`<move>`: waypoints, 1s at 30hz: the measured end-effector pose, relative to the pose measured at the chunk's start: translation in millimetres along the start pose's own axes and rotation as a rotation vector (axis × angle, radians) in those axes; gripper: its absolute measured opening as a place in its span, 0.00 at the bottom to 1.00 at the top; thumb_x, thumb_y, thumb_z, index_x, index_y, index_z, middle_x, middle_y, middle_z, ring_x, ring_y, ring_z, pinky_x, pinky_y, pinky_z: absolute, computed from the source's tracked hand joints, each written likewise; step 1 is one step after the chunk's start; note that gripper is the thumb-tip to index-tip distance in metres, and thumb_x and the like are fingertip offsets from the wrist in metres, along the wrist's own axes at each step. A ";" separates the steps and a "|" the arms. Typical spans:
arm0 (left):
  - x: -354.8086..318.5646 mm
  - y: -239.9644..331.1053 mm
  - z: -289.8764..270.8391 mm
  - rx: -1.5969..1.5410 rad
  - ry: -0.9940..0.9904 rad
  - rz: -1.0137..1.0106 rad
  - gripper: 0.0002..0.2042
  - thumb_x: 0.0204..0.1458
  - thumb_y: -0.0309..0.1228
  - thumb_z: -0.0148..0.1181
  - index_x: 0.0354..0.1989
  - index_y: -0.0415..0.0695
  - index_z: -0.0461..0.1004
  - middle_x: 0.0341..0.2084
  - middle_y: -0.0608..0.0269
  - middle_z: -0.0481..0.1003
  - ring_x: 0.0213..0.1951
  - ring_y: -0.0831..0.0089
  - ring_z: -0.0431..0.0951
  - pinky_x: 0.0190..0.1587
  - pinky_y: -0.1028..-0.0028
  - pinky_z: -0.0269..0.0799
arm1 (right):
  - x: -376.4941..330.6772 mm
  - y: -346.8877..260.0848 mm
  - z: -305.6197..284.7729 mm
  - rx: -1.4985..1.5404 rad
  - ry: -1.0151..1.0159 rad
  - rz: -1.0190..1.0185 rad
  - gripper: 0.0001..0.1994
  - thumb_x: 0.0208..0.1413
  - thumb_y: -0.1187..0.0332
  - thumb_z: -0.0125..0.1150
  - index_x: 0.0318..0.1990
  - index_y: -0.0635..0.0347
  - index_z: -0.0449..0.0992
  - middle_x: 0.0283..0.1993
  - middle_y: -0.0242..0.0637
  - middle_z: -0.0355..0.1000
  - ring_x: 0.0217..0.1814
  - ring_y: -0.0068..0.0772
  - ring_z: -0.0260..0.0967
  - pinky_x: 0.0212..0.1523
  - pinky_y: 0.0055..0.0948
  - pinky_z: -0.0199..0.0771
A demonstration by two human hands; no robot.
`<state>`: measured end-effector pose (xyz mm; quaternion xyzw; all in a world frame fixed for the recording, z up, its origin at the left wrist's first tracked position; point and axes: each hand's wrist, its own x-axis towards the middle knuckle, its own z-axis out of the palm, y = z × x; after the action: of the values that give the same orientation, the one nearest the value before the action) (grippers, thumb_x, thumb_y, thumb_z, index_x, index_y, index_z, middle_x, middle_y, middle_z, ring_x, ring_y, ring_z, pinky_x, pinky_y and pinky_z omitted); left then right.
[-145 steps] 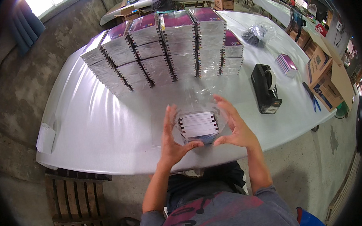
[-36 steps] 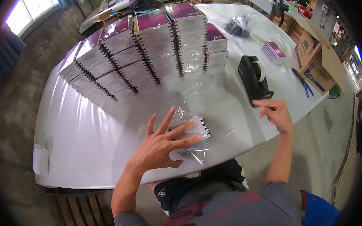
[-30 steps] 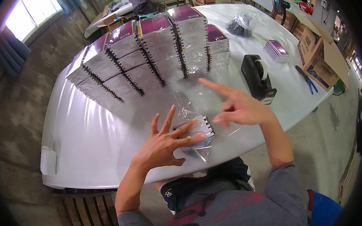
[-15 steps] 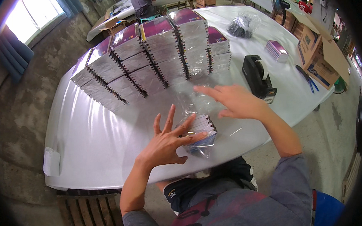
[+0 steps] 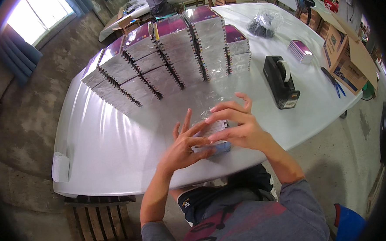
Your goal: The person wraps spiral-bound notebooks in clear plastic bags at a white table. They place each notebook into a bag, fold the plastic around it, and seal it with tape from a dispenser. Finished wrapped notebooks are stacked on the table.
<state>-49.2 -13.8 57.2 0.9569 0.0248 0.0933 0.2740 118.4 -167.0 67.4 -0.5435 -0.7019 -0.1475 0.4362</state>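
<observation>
A small stack of booklets (image 5: 213, 129), loosely covered in clear plastic film, sits near the table's front edge. Over its left side lies my left hand (image 5: 185, 147), fingers stretched and spread, touching the wrapped stack. My right hand (image 5: 239, 126) arches over the far right side of the same stack, fingers bent but apart, with the fingertips at the film. Loose clear film (image 5: 214, 105) sticks out beyond the far side. The near part of the stack shows blue below my fingers. Part of the stack is hidden under both hands.
Tall rows of wrapped purple-topped booklets (image 5: 170, 54) stand behind my hands on the white table (image 5: 108, 159). To the right are a black tape dispenser (image 5: 280, 83), blue-handled pliers (image 5: 333, 83), a small booklet stack (image 5: 300, 52), a plastic bag (image 5: 264, 24) and an open carton (image 5: 342, 58).
My right hand has come down and left from beyond the stack onto its film, fingers now bent. My left hand stays on the stack. The whole view has shifted slightly.
</observation>
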 end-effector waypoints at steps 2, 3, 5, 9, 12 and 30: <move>5.7 -1.6 14.5 -0.145 0.172 0.040 0.11 0.39 0.36 0.71 0.34 0.55 0.83 0.62 0.61 0.61 0.69 0.52 0.43 0.63 0.41 0.38 | -4.5 2.6 -9.5 0.080 0.036 0.066 0.13 0.42 0.70 0.68 0.39 0.42 0.81 0.53 0.30 0.70 0.58 0.30 0.64 0.62 0.42 0.47; 10.4 -2.5 20.5 -0.258 0.257 0.066 0.09 0.39 0.36 0.71 0.32 0.54 0.83 0.61 0.59 0.62 0.68 0.53 0.47 0.63 0.43 0.41 | -3.6 2.2 -13.4 0.266 0.084 0.213 0.19 0.42 0.69 0.69 0.45 0.45 0.77 0.55 0.32 0.68 0.59 0.31 0.64 0.62 0.40 0.48; 18.5 2.0 20.8 -0.466 0.374 0.031 0.08 0.39 0.34 0.72 0.29 0.52 0.84 0.60 0.55 0.64 0.66 0.54 0.53 0.63 0.49 0.47 | -6.3 0.4 -19.3 0.636 0.188 0.525 0.31 0.43 0.66 0.72 0.58 0.50 0.68 0.59 0.37 0.64 0.61 0.32 0.62 0.63 0.38 0.50; 34.5 -3.8 9.5 -0.690 0.468 -0.061 0.11 0.35 0.35 0.74 0.29 0.49 0.83 0.59 0.54 0.63 0.63 0.56 0.60 0.62 0.58 0.56 | -16.7 -11.0 4.4 0.495 -0.049 0.565 0.51 0.39 0.60 0.76 0.69 0.51 0.46 0.62 0.49 0.58 0.59 0.38 0.62 0.60 0.37 0.58; 37.1 -10.0 6.0 -0.761 0.409 -0.151 0.19 0.30 0.40 0.77 0.32 0.47 0.82 0.60 0.54 0.60 0.62 0.54 0.60 0.61 0.57 0.58 | -23.4 -15.8 24.7 0.583 -0.058 0.729 0.56 0.39 0.64 0.76 0.70 0.50 0.37 0.61 0.56 0.57 0.59 0.40 0.62 0.59 0.36 0.60; 24.3 -17.4 27.4 -0.778 0.398 -0.261 0.10 0.44 0.32 0.70 0.30 0.39 0.80 0.43 0.57 0.75 0.36 0.77 0.76 0.35 0.77 0.72 | -14.3 -7.4 33.1 0.776 0.054 0.843 0.53 0.44 0.72 0.71 0.70 0.53 0.35 0.41 0.41 0.73 0.42 0.24 0.68 0.46 0.24 0.67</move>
<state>-19.9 -10.9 29.1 0.7353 0.1602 0.2423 0.6123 97.3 -156.2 39.3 -0.5726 -0.4159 0.2938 0.6425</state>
